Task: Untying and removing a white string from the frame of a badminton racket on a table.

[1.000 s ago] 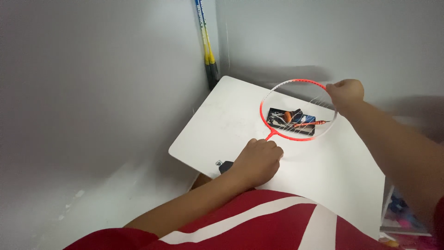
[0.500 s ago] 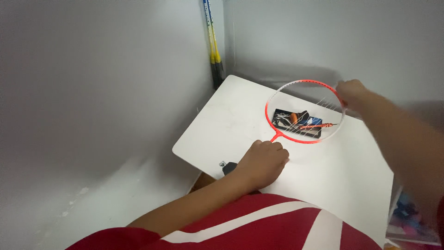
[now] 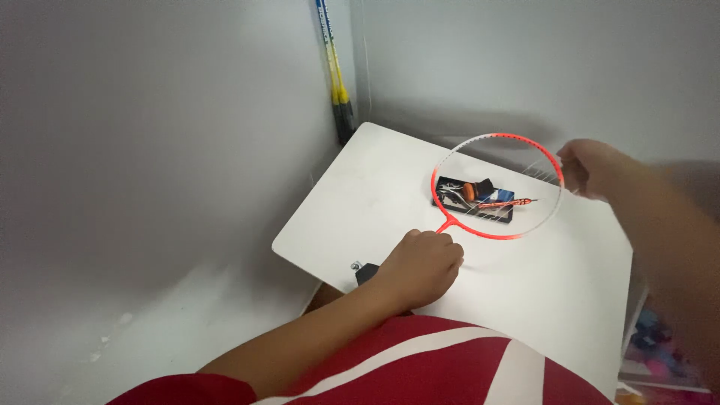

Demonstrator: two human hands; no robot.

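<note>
Left hand (image 3: pixel 420 266) curled into a loose fist low in the head view, knuckles up, thumb and fingers (image 3: pixel 439 244) closed round the thin shaft of a racket (image 3: pixel 496 186) near its throat. Left forearm bare, running down and to the left toward a red sleeve at the bottom edge. Right hand (image 3: pixel 589 166) stretched out further off, blurred, fingers bent at the far right rim of the racket head; grip on the rim too smeared to judge. Right forearm bare, slanting from the lower right corner up to the wrist.
</note>
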